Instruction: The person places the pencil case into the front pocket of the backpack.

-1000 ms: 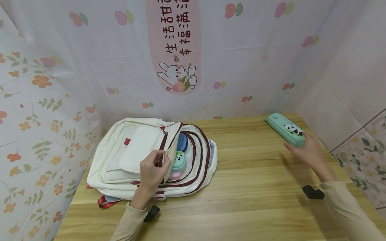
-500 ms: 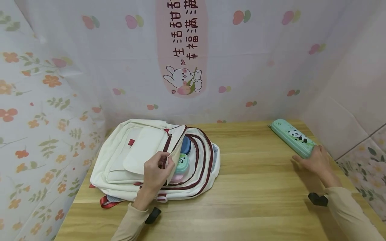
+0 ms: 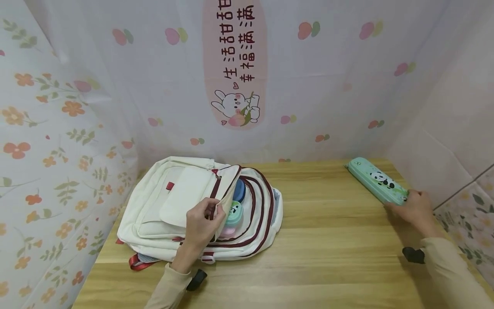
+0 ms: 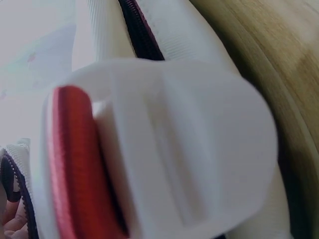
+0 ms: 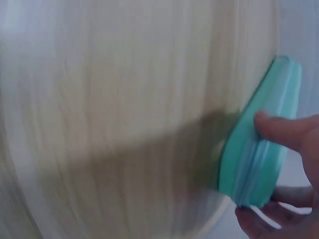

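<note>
My left hand point(image 3: 202, 223) pinches the loose edge of the cream backpack's point(image 3: 148, 214) front pocket, pulling it up from the opening. Inside the pocket show a round blue case point(image 3: 239, 190), a mint panda case point(image 3: 234, 213) and part of something pink point(image 3: 227, 232). In the left wrist view, a white buckle point(image 4: 199, 149) hides most of the hand. At the table's right, my right hand point(image 3: 417, 210) grips the near end of a mint-green panda pencil case point(image 3: 380, 181). In the right wrist view its thumb point(image 5: 281, 130) presses one side, with fingers around the end.
The wooden table point(image 3: 320, 240) extends between the backpack and the pencil case. A printed cloth point(image 3: 328, 94) hangs behind it, and floral cloth point(image 3: 58, 171) borders the left. A red strap point(image 3: 140, 262) lies by the backpack's lower left.
My right hand has shifted toward the pencil case's near right end, uncovering more of its top. The left hand keeps its pinch on the pocket edge. The head view has shifted slightly.
</note>
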`<state>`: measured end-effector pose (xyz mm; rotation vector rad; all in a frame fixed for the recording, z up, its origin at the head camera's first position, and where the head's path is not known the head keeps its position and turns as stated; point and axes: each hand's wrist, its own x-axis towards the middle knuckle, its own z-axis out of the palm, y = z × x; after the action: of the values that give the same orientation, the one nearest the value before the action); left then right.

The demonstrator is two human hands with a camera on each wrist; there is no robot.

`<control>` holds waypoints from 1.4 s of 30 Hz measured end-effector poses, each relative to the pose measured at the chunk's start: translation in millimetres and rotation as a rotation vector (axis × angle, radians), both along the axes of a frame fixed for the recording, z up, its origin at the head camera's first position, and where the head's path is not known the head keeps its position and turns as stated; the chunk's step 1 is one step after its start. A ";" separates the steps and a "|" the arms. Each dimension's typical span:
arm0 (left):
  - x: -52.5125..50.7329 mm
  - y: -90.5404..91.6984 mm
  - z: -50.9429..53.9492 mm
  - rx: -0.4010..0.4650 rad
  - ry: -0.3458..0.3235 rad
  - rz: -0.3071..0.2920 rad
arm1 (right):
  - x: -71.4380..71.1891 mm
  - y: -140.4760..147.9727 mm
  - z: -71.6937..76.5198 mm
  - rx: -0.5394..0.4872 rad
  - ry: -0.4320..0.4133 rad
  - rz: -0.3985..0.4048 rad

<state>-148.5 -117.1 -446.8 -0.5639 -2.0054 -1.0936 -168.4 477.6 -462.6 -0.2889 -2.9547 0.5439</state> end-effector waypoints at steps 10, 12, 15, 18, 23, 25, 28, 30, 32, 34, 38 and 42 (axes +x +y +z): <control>-0.1 0.6 -0.8 -0.016 0.000 -0.022 | 3.2 14.3 10.9 0.040 -0.123 0.031; -0.9 1.0 -0.6 -0.014 0.003 -0.024 | 3.7 13.6 12.4 0.055 -0.108 0.021; -1.5 1.5 -0.8 -0.009 0.003 -0.026 | 4.8 11.6 11.8 0.068 -0.067 -0.003; -1.8 1.9 -1.2 -0.013 0.001 -0.026 | 6.7 9.5 9.0 0.071 -0.025 -0.034; -1.5 1.6 -1.7 -0.016 -0.003 -0.019 | 8.6 6.0 3.9 0.048 0.033 -0.080; -1.1 1.5 -1.6 -0.014 -0.006 -0.020 | 9.5 4.6 3.1 0.037 0.045 -0.093; -0.8 1.5 -1.1 -0.018 -0.002 -0.023 | 12.3 2.5 3.5 0.024 0.036 -0.114; -0.3 1.4 -0.6 -0.021 -0.006 -0.026 | 14.7 0.2 3.9 0.018 0.037 -0.118; 0.4 1.0 -0.1 -0.028 -0.001 -0.026 | 16.8 -2.6 4.5 0.018 0.042 -0.116; 1.1 0.4 0.9 -0.033 0.004 -0.028 | 18.5 -6.5 5.8 0.020 0.056 -0.107; 0.0 -0.7 3.0 -0.042 0.026 -0.032 | 20.6 -16.4 11.1 0.027 0.080 -0.076; -2.2 -1.3 4.9 -0.035 0.027 -0.032 | 21.9 -30.1 15.9 0.014 0.100 -0.022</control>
<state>-150.7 -118.4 -441.8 -0.6280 -2.0013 -1.0668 -146.5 447.6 -446.6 -0.2843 -2.8541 0.5183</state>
